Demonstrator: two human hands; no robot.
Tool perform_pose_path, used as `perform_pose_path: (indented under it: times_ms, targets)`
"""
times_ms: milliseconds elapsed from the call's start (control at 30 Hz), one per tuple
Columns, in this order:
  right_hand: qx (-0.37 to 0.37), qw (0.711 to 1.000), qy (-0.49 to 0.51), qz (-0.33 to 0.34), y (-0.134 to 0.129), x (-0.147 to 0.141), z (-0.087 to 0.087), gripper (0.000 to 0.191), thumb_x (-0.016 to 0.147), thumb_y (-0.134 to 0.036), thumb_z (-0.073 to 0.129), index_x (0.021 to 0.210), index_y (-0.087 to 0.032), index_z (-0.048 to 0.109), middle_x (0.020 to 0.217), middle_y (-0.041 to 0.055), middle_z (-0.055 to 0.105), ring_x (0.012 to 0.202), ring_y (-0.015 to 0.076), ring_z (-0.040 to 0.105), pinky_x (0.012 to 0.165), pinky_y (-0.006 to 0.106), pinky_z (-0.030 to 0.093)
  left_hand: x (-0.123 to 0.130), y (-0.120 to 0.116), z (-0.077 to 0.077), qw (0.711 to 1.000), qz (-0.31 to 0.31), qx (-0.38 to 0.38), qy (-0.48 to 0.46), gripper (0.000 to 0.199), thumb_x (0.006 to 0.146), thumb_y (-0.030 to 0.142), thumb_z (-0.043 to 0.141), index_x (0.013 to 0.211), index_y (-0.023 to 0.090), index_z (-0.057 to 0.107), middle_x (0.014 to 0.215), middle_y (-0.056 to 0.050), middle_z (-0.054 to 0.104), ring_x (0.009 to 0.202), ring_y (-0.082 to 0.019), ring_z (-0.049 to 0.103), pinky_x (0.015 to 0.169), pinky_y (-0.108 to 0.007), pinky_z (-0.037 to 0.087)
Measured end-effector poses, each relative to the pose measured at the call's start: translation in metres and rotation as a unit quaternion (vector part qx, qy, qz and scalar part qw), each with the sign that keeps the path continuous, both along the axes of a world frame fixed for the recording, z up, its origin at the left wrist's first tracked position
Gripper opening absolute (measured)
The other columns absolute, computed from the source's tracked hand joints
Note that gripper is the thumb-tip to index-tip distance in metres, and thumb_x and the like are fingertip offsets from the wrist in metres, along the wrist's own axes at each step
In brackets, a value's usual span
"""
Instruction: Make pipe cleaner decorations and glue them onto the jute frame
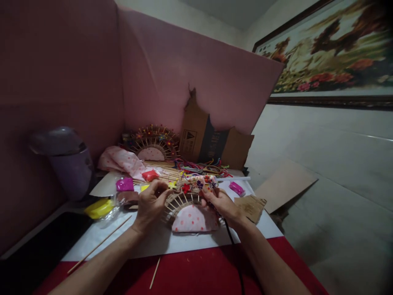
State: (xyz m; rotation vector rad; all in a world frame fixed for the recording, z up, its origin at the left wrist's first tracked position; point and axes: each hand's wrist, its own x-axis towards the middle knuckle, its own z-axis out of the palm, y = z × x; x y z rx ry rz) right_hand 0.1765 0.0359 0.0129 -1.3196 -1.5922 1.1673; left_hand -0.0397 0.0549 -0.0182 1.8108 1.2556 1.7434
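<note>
A half-round fan-shaped craft piece (194, 218) lies on the white sheet in front of me, with a pink dotted cloth centre, thin sticks radiating out and a twine-like outer band. Small flowers sit on the band, among them a red flower (186, 188) and a yellow flower (172, 185). My left hand (152, 205) is closed in a pinch at the band's left side; whatever lies between its fingertips is too small to make out. My right hand (219, 200) is wrapped round a flower-printed glue gun (208, 181) above the band's right side. A black cord (230, 235) hangs below that hand.
Behind stands a similar finished-looking fan (152, 153), beside torn cardboard (196, 131). Scissors (211, 169) lie among coloured pipe cleaners. Clay packets, yellow (100, 208), purple (124, 184) and magenta (237, 188), surround the work. A thin stick (100, 244) lies left, near a lidded bin (72, 172).
</note>
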Motion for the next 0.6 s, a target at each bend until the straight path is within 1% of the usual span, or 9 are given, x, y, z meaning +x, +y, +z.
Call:
perform_pose_path:
  times_ms: [67,200,333,400,500,600]
  targets:
    - [-0.004,1.000,-0.011,-0.003,0.002,0.000,-0.004,0.054,0.078,-0.064,0.046,0.063,-0.015,0.060,0.048,-0.0021,0.046,0.037,0.0058,0.035,0.034,0.018,0.025,0.000,-0.002,-0.001,1.000,0.010,0.006,0.013,0.011,0.075,0.025,0.062,0.069,0.019,0.055,0.059,0.004,0.054,0.054,-0.010,0.051,0.052,-0.021,0.041]
    - [-0.031,0.998,-0.050,-0.013,0.002,-0.001,-0.003,0.055,0.076,-0.067,0.047,0.058,-0.016,0.056,0.038,-0.0040,0.040,0.032,0.0063,0.031,0.032,0.020,0.021,0.001,-0.003,-0.002,0.999,0.017,0.014,0.032,0.011,0.077,0.026,0.060,0.070,0.019,0.055,0.061,0.004,0.054,0.055,-0.011,0.050,0.054,-0.022,0.040]
    - [-0.038,0.995,-0.085,-0.020,0.002,-0.001,0.002,0.055,0.075,-0.067,0.047,0.056,-0.016,0.054,0.037,-0.0030,0.041,0.030,0.0067,0.032,0.031,0.021,0.022,0.001,-0.003,-0.002,0.998,-0.009,0.052,0.027,0.011,0.077,0.020,0.058,0.067,0.019,0.055,0.064,0.002,0.054,0.061,-0.012,0.052,0.058,-0.024,0.042]
    - [-0.044,0.995,-0.088,-0.019,0.002,-0.002,0.004,0.055,0.075,-0.067,0.047,0.054,-0.017,0.052,0.037,-0.0030,0.040,0.029,0.0065,0.032,0.031,0.021,0.021,0.001,-0.003,-0.002,0.997,-0.024,0.070,0.016,0.008,0.078,0.018,0.057,0.070,0.018,0.058,0.067,0.000,0.057,0.064,-0.013,0.054,0.060,-0.025,0.043]
    - [-0.056,0.994,-0.085,-0.026,0.001,-0.003,0.008,0.054,0.074,-0.067,0.049,0.052,-0.017,0.049,0.036,-0.0038,0.038,0.028,0.0061,0.031,0.029,0.020,0.021,0.001,-0.003,-0.001,0.996,-0.041,0.083,0.006,0.007,0.080,0.019,0.057,0.075,0.019,0.062,0.071,-0.001,0.061,0.067,-0.013,0.056,0.062,-0.026,0.045]
    - [-0.059,0.994,-0.090,-0.024,0.000,-0.005,0.012,0.054,0.075,-0.067,0.048,0.052,-0.018,0.049,0.038,-0.0038,0.038,0.029,0.0056,0.030,0.030,0.020,0.019,0.001,-0.003,-0.001,0.995,-0.041,0.095,0.007,0.007,0.079,0.019,0.059,0.074,0.018,0.064,0.070,-0.001,0.062,0.067,-0.014,0.058,0.063,-0.026,0.046]
